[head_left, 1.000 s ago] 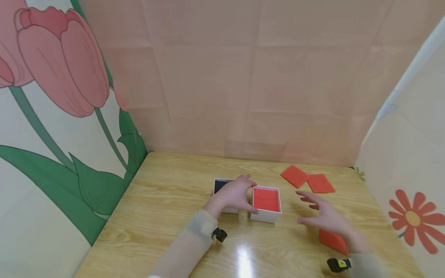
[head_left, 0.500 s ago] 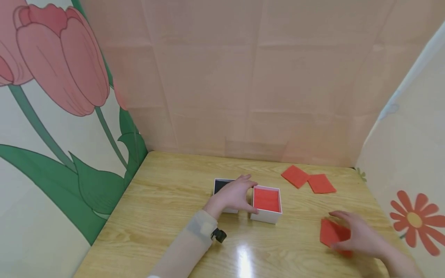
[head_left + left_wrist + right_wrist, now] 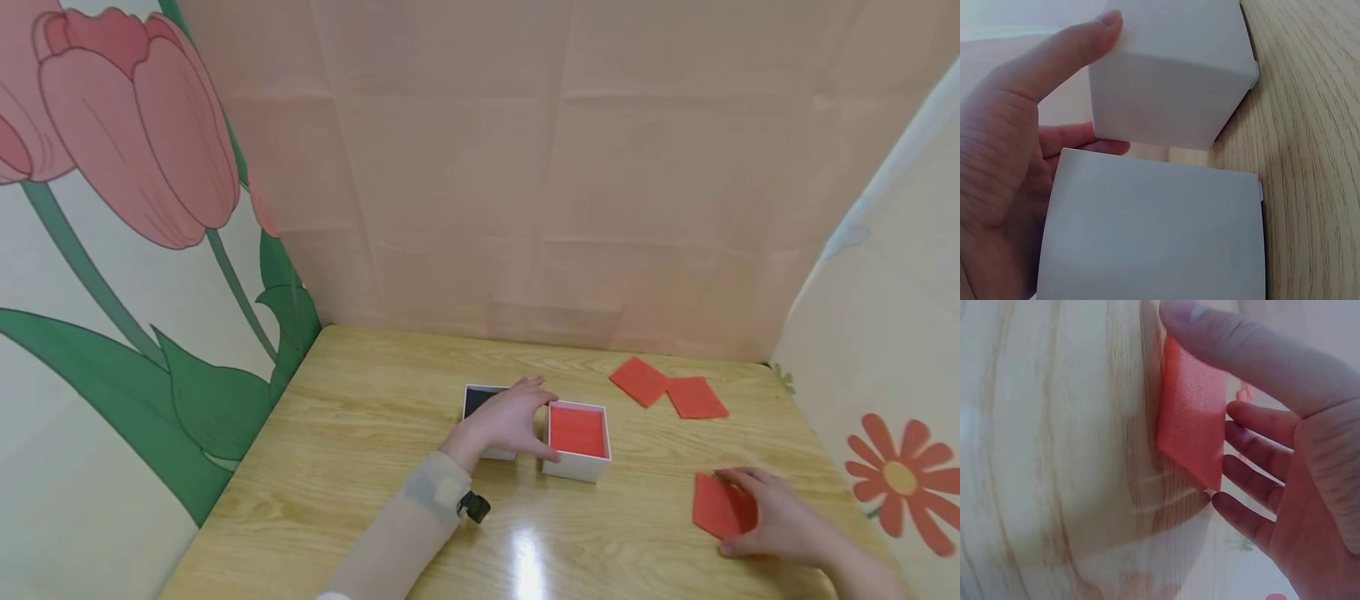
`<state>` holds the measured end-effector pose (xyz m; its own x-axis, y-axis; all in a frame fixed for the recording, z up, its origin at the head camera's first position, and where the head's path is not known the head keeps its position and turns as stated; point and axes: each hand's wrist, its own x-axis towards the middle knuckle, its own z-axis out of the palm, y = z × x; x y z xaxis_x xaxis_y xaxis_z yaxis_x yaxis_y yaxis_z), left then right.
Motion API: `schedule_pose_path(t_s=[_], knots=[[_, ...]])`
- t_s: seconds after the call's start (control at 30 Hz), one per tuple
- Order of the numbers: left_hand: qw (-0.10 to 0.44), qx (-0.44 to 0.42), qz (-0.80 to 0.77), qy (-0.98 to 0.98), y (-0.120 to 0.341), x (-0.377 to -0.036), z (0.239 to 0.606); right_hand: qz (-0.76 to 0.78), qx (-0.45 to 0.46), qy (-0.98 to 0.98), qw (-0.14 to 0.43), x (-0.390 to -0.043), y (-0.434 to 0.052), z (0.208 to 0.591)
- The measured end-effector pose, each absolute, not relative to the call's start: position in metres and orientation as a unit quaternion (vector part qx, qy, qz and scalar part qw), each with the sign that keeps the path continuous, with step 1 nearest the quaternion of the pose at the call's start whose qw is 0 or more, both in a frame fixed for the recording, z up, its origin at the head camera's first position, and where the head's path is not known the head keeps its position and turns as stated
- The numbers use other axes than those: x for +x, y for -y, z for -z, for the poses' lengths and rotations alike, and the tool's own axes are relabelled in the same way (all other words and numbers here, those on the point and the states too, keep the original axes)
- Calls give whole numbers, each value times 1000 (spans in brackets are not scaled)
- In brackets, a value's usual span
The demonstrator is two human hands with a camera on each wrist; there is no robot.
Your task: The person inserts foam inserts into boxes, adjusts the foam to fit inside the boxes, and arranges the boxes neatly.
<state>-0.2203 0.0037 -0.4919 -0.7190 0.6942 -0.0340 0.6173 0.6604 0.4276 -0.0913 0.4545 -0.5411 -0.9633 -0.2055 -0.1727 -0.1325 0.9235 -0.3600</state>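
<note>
My left hand (image 3: 513,421) grips the left side of a small white box (image 3: 576,467), thumb at the near face and fingers at the far face. Inside that box lies a red lining or pad (image 3: 576,431). Partly hidden under the same hand, a second white box (image 3: 1154,231) stands just to the left, dark inside (image 3: 480,398). Over at the right, my right hand (image 3: 783,517) holds a thick red foam-like square (image 3: 1194,419) close over the table, thumb at its near edge and fingertips along the opposite side.
Two flat red squares (image 3: 640,381) lie corner to corner on the wooden table (image 3: 360,433) at the back right. A plain pinkish cloth (image 3: 450,167) rises behind the table. Flower-printed cloths (image 3: 135,283) hang at both sides.
My right hand has moved right and toward the near edge, from beside the red-filled box to the red square, closing around it. The left hand stays on the box.
</note>
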Motion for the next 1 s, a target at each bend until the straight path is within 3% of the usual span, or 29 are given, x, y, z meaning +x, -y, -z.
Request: schedule_pose_path(t_s=[1.0], knots=[[78,374,-195,-903,-4,-221,496,159,-90,-980,80,-93,-449,544]])
